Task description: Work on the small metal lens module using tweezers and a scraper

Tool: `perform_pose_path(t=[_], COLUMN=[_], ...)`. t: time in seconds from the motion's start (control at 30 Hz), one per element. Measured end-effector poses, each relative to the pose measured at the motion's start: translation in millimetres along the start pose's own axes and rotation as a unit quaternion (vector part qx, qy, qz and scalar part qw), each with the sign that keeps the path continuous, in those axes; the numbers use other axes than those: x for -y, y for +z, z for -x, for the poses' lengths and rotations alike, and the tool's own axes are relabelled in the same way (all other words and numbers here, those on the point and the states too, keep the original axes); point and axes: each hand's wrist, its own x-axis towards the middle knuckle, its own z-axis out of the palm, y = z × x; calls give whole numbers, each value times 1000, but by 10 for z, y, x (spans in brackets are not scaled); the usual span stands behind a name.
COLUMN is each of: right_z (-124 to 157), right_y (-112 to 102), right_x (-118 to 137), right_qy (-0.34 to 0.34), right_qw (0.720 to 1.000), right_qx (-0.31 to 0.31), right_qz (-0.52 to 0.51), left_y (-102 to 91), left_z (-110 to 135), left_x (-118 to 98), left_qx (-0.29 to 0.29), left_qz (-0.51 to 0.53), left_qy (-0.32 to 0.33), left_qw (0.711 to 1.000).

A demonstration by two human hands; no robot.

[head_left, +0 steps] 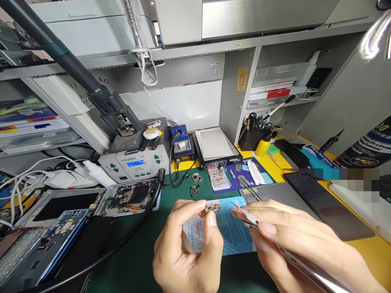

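My left hand pinches a small metal electronic part between thumb and forefinger, held up over the bench. From the right, my right hand grips a pair of metal tweezers, their fine tips just right of the part with a small gap. A blue and white printed packet lies beneath both hands on the green mat. Beyond the fingers, two small camera-like modules rest on the mat. The exact kind of the pinched part is too small to make out.
A hot-air station stands at the back left, with its black hose crossing the mat. Behind are a soldering station and a flat heating plate. Opened phones lie left; a dark phone lies right.
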Motion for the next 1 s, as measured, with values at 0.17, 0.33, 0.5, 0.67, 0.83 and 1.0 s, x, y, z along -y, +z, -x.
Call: perform_pose_path(t=[0.17,0.33,0.5,0.67,0.83,1.0], right_z=[-119,-170,-157,-140,-160,-152], right_y=[-84,-108,-81,-62,-26,-22], right_x=[-54,-91,-71,-96,-113,-105], right_qy=[-59,-74,-79,-72,-67,-63], right_qw=[997,994,994,993,994,995], right_qx=[48,81,80,89,83,80], right_qz=[8,16,16,8,5,2], left_y=[-2,29,43,7,-2,0], left_z=[1,-10,-27,-27,-47,-48], left_x=[3,22,62,101,108,102], left_qx=[4,12,36,56,70,81], left_qz=[6,31,0,3,4,29], left_qy=[1,44,112,96,88,42], left_qw=[1000,998,993,994,994,995])
